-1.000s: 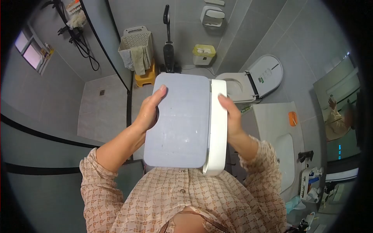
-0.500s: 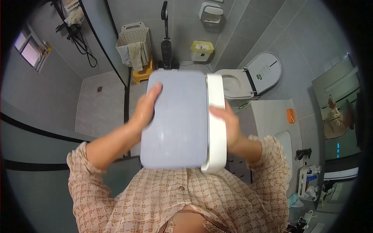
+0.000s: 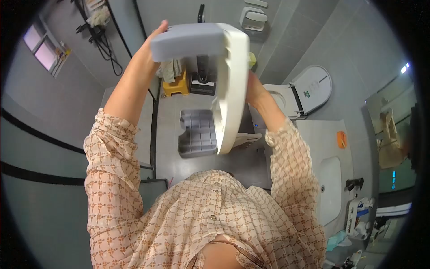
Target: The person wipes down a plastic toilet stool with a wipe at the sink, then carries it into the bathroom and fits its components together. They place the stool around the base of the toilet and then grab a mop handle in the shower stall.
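Observation:
I hold a plastic piece up in front of me, like part of a step stool: a thick grey slab point(image 3: 188, 41) joined to a curved white side panel point(image 3: 237, 89). My left hand point(image 3: 152, 51) grips the slab's left end, thumb or finger showing above it. Behind the white panel, my right hand point(image 3: 256, 92) clasps its outer side; most of its fingers are hidden. Below hangs or lies a grey ribbed tray-like piece point(image 3: 197, 134) with a notched left side; I cannot tell if it is joined. A flat pale piece point(image 3: 248, 140) shows right of the panel's lower end.
A yellow stool point(image 3: 177, 85) and a black floor cleaner point(image 3: 202, 71) stand by the far wall. To the right are a toilet point(image 3: 316, 89) with its lid up and a counter with a white sink point(image 3: 330, 188). A dark-framed glass partition point(image 3: 53, 210) is on my left.
Both hands have lifted the piece away from me and tipped it, so the slab's edge and the panel's inner side now show. The ribbed grey piece has come into view.

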Motion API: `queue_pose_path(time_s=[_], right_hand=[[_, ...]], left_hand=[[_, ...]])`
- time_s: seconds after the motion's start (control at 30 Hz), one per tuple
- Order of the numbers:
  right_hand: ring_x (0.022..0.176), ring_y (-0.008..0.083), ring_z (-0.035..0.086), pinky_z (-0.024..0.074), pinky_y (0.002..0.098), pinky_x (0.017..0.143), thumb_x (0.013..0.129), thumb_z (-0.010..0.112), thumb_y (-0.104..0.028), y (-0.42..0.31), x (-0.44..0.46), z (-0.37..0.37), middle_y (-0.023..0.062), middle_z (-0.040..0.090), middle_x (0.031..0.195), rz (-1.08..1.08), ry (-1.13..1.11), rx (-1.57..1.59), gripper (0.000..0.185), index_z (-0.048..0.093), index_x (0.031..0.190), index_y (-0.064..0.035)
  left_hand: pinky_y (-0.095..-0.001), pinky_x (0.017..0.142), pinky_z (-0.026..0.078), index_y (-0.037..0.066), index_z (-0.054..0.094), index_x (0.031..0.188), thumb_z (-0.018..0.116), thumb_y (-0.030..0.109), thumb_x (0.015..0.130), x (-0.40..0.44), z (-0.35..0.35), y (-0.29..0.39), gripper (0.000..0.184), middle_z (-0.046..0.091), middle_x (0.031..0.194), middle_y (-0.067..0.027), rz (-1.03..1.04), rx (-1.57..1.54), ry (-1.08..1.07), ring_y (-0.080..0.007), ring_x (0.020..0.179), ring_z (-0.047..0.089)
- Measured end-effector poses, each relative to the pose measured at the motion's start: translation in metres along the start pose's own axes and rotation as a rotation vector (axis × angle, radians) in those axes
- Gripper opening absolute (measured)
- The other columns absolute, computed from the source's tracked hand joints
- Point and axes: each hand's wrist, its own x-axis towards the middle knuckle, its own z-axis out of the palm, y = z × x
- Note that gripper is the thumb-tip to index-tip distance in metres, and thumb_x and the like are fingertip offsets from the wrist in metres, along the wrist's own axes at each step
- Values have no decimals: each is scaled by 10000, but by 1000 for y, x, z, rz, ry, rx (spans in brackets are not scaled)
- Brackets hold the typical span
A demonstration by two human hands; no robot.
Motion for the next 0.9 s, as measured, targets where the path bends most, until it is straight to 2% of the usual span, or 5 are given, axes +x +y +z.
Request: queue_pose_path(time_s=[0.23,0.53,0.57,0.67,0.9], right_hand=[[1033,315,559,347,533,898,844,356,-586,-1,60,14,164,559,1212,128,-131,-17,714,440,1326,-66],[1039,337,591,496,440,889,971,432,-264,-29,33,37,191,525,1232,189,-219,282,418,406,1302,-9],[791,242,579,483,402,714,946,388,-398,-34,21,45,117,550,991,122,-171,303,426,484,1158,-41],[740,156,561,450,365,671,897,378,-559,-47,3,52,75,565,888,147,-90,354,545,534,1073,-67],[1265,275,375,223,448,1086,923,434,-360,-54,10,51,120,436,1354,300,-69,462,454,448,1305,-116]], left_hand=[[-470,813,546,-2,546,1110,492,192,918,108,-73,-47,278,600,1111,-159,-131,-424,151,-285,993,618],[-416,739,545,8,582,1049,415,76,926,138,-106,-79,218,605,1022,-147,-243,-647,463,-260,865,618],[-412,730,543,4,579,1048,416,71,926,138,-104,-81,214,603,1013,-142,-251,-666,483,-256,861,620],[-401,706,537,-5,572,1043,419,57,928,128,-100,-82,201,599,987,-126,-270,-673,518,-243,848,623],[-431,735,554,-4,569,1045,496,114,937,126,-112,-95,176,634,1000,-123,-261,-804,407,-272,875,650]])
